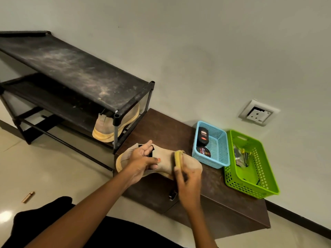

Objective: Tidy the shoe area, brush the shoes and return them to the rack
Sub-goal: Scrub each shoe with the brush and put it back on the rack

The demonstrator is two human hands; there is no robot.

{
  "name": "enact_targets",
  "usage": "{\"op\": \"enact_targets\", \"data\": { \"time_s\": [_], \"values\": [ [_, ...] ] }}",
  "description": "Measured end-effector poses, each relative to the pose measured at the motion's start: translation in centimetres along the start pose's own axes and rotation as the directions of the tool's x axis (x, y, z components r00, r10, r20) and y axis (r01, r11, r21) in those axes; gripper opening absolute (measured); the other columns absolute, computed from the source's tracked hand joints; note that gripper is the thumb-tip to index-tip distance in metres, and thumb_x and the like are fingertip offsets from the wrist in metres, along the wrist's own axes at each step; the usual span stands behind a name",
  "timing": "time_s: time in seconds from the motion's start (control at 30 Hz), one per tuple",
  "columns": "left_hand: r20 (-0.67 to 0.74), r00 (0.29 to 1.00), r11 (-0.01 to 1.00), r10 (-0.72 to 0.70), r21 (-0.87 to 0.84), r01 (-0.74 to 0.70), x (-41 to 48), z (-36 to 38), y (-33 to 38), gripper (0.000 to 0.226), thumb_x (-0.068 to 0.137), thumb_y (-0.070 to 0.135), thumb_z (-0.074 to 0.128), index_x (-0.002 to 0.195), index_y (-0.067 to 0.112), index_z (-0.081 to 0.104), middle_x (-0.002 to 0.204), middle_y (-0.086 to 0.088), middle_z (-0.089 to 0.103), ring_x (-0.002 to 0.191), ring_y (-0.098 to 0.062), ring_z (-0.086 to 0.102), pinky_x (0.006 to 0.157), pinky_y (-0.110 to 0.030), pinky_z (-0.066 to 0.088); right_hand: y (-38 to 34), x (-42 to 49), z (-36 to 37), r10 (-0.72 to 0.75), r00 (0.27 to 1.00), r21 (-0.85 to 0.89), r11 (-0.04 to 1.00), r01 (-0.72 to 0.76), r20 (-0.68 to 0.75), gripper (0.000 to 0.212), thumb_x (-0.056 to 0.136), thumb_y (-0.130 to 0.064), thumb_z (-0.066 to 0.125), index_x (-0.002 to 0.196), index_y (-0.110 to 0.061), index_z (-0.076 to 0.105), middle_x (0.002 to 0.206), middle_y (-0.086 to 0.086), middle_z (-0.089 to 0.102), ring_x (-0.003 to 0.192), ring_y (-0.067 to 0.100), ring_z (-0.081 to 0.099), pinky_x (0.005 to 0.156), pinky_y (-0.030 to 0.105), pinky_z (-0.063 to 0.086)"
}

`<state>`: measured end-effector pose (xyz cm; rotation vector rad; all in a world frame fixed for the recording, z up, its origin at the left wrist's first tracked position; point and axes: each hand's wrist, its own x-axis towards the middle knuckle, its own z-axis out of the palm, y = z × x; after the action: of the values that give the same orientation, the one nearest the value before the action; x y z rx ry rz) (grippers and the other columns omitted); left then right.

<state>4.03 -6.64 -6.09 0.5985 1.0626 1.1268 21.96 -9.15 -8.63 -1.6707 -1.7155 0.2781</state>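
Head view: the left hand [141,158] grips a beige shoe [166,160] on the brown cabinet [161,126]. The right hand [188,179] clasps a yellow brush [178,159] against its upper. 1 matching shoe [105,127] already sits in the rack [71,68]; this 1 still needs finishing and returning.

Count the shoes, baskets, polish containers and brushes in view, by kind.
Beige fabric shoes: 2, racked shoe, bench shoe.
Plastic lattice baskets: 2, blue basket, green basket.
Black polish containers: 2, bottle, round tin.
Yellow brush: 1.
Total: 7.
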Motion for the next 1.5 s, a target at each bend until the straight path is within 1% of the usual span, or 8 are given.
{"op": "enact_targets", "data": {
  "time_s": [0.23,0.43,0.57,0.7,0.83,0.97,1.07,1.5],
  "values": [
    [0.013,1.0,0.999,-0.007,0.035,0.007,-0.8,0.1,0.2,0.081,0.078,-0.018,0.062,0.146,0.014,0.032,0.149,-0.005,0.038,0.046,-0.006,0.058,0.046,-0.016,0.051,4.4,1.9,-0.7,0.445,0.868,-0.147,0.864,-0.481,-0.219,0.042,0.09,-0.031,0.055,0.129,-0.015,0.056,0.087,0.033,0.051,0.084,0.041,0.047,0.079,0.038,0.038],
    [0.003,1.0,0.997,0.004,0.079,-0.005,-0.1,0.7,0.3,0.082,0.079,-0.017,0.061,0.147,0.014,0.029,0.151,-0.007,0.035,0.095,-0.014,0.064,0.052,-0.017,0.054,-2.7,0.4,-1.3,0.103,0.949,0.349,0.913,-0.21,0.299,0.03,0.09,-0.046,0.052,0.103,-0.026,0.069,0.078,-0.002,0.06,0.072,0.007,0.053,0.064,0.02,0.043],
    [0.049,0.999,0.975,0.006,0.222,-0.017,0.2,1.1,0.9,0.084,0.08,-0.013,0.063,0.149,0.013,0.023,0.151,-0.01,0.033,0.13,-0.025,0.045,0.078,-0.028,0.057,-1.7,1.4,-0.3,0.134,0.985,0.129,0.98,-0.148,0.112,0.04,0.093,-0.034,0.052,0.132,-0.027,0.051,0.087,0.011,0.056,0.071,0.014,0.051,0.066,0.016,0.041],
    [0.042,0.943,0.603,0.331,0.759,-0.246,-2.0,0.1,2.4,0.075,0.077,0.008,0.076,0.142,0.017,0.041,0.124,-0.007,0.063,0.096,-0.013,0.066,0.086,-0.023,0.053,-0.8,1.6,0.8,0.279,0.955,-0.021,0.96,-0.278,0.105,0.042,0.094,-0.033,0.052,0.134,-0.022,0.05,0.104,0.018,0.053,0.093,0.03,0.054,0.087,0.036,0.047],
    [-0.019,0.747,0.467,0.664,0.791,-0.395,-4.2,-3.4,3.2,0.044,0.074,0.004,0.075,0.112,0.018,0.06,0.087,0.001,0.064,0.076,-0.003,0.062,0.068,-0.016,0.051,-0.5,1.7,1.1,0.296,0.949,0.0,0.955,-0.298,0.108,0.043,0.094,-0.035,0.05,0.135,-0.023,0.05,0.102,0.021,0.056,0.09,0.033,0.056,0.084,0.038,0.048],
    [0.016,0.965,0.384,0.26,0.916,-0.118,-2.9,-7.5,1.3,0.109,0.054,0.017,0.087,0.143,0.018,0.025,0.146,-0.006,0.034,0.136,-0.027,0.032,0.106,-0.043,0.039,-1.1,1.8,-0.2,0.311,0.943,0.092,0.942,-0.323,0.122,0.041,0.094,-0.029,0.052,0.133,-0.016,0.052,0.109,0.021,0.061,0.091,0.022,0.054,0.088,0.033,0.044],
    [0.058,0.99,0.302,0.131,0.948,-0.095,-1.5,-8.3,-0.3,0.134,0.043,0.036,0.092,0.148,0.022,0.01,0.152,-0.001,0.026,0.14,-0.028,0.023,0.11,-0.048,0.034,-2.0,1.8,-1.2,0.298,0.949,0.18,0.933,-0.313,0.107,0.039,0.095,-0.023,0.053,0.132,-0.01,0.052,0.121,0.016,0.061,0.11,0.024,0.053,0.095,0.029,0.039],
    [-0.056,0.966,0.539,0.251,0.837,-0.092,-1.6,-6.8,0.4,0.093,0.039,0.052,0.089,0.118,0.019,0.052,0.11,0.006,0.06,0.102,-0.015,0.058,0.085,-0.032,0.053,-2.1,1.4,-2.3,0.277,0.961,0.276,0.924,-0.266,-0.004,0.037,0.093,-0.031,0.055,0.129,-0.024,0.055,0.111,0.01,0.065,0.099,0.022,0.056,0.085,0.034,0.045]
  ]
}}
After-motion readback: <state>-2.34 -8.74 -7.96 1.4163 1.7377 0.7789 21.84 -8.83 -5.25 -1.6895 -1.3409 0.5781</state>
